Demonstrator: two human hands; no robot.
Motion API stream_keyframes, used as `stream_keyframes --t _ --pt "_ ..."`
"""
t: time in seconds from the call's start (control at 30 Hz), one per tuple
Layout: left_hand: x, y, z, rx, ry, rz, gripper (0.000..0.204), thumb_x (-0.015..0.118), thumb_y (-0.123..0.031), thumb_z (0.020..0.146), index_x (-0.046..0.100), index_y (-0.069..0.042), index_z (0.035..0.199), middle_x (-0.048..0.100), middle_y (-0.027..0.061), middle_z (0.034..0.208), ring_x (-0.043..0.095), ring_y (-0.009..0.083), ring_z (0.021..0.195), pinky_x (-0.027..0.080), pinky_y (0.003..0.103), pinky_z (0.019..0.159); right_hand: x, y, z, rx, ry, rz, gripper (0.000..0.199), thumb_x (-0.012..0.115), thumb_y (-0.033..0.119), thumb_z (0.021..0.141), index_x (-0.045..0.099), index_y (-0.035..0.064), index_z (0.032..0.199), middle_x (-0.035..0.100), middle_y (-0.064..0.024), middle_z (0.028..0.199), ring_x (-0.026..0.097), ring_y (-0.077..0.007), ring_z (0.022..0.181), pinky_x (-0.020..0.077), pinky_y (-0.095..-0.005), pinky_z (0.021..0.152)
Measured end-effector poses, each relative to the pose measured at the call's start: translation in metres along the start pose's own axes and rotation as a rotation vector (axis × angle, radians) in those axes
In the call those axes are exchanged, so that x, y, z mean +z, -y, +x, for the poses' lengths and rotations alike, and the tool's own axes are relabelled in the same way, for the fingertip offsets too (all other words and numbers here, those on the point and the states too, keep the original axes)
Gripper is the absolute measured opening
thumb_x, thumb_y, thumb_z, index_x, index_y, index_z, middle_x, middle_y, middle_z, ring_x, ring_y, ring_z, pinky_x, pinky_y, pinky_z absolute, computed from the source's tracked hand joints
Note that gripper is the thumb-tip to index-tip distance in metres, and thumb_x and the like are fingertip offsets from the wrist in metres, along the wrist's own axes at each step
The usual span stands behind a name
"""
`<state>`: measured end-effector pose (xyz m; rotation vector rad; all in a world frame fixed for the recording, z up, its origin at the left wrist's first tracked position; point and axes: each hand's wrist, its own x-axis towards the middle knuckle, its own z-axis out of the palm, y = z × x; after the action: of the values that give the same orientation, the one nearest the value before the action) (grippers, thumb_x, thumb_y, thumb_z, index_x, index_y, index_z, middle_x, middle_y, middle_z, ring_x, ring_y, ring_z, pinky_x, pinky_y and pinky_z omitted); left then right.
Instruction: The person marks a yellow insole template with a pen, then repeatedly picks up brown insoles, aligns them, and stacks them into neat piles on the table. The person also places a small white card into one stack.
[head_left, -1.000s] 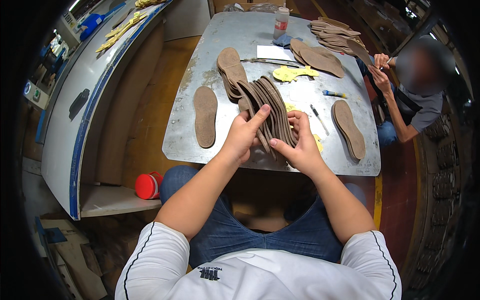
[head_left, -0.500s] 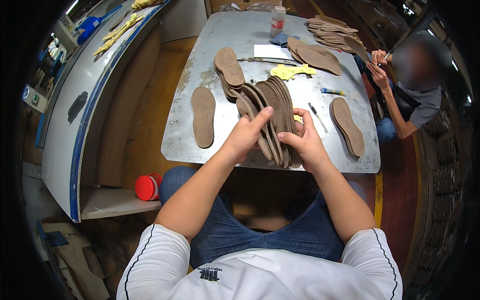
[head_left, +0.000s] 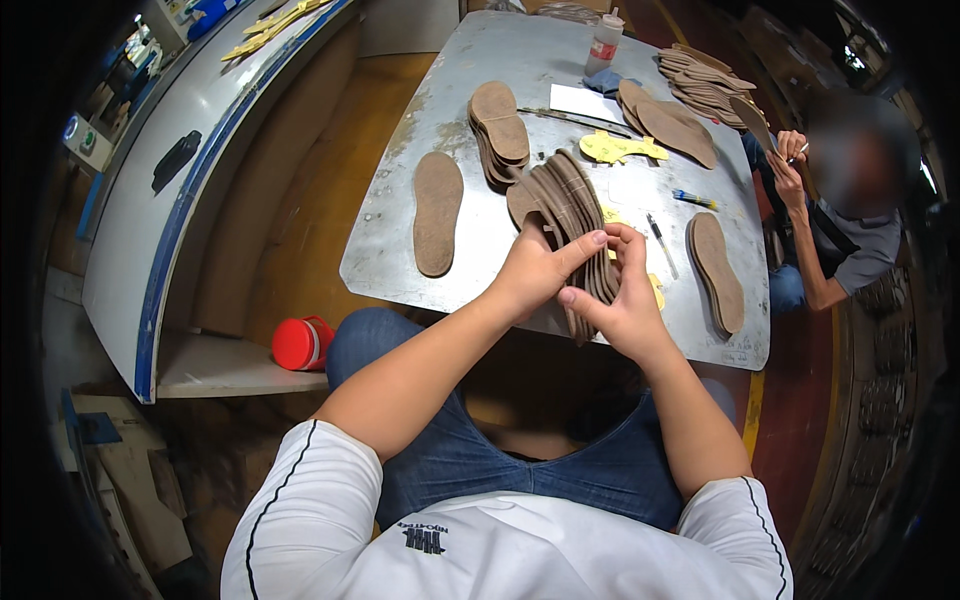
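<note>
A thick stack of brown insoles stands tilted over the front of the metal table, edges toward me. My left hand is closed round its left side, thumb laid across the edges. On the other side my right hand holds the stack, fingers behind it and thumb in front. The two hands nearly touch. Left of them lies a single insole, and behind that a small pile of insoles. Another short pile of insoles rests to the right. Yellow pattern pieces lie beyond and partly behind the stack.
On the table are a pen, a blue-yellow tube, white paper, a bottle and larger brown sheets. A co-worker's hands hold a brown piece at right. A red container sits on the left shelf.
My view has shifted, moving the table rightward in the picture. The insoles, fanned apart before, are now closer together, and my left hand has come nearer to my right.
</note>
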<state>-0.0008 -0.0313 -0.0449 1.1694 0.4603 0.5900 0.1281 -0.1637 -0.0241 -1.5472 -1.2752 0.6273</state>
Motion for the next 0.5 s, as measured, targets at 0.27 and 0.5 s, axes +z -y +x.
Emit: stream_keyframes --t 0.27,0.5 --pt "0.010 -0.003 -0.012 0.008 -0.047 0.113 0.102 0.095 -0.047 0.094 0.039 0.014 0.154 0.066 0.0251 0.144 0.067 0.0297 0.135 0.057 0.039 0.112 -0.004 0.012 -0.008 0.239 0.045 -0.261 0.116 0.100 0.035 0.082 0.027 -0.0059 0.162 0.058 -0.0346 0.152 0.063 -0.0419 0.142 0.0510 -0.0476 0.119" --pt "0.018 -0.028 -0.025 -0.176 0.171 -0.185 0.118 0.082 -0.059 0.102 0.019 0.010 0.174 0.060 0.0275 0.157 0.067 0.0281 0.132 0.065 0.041 0.099 -0.063 -0.014 0.012 0.506 -0.131 0.601 0.067 0.072 0.004 0.093 0.051 -0.0051 0.156 0.070 -0.0203 0.138 0.075 -0.0279 0.117 0.0623 -0.0392 0.101"
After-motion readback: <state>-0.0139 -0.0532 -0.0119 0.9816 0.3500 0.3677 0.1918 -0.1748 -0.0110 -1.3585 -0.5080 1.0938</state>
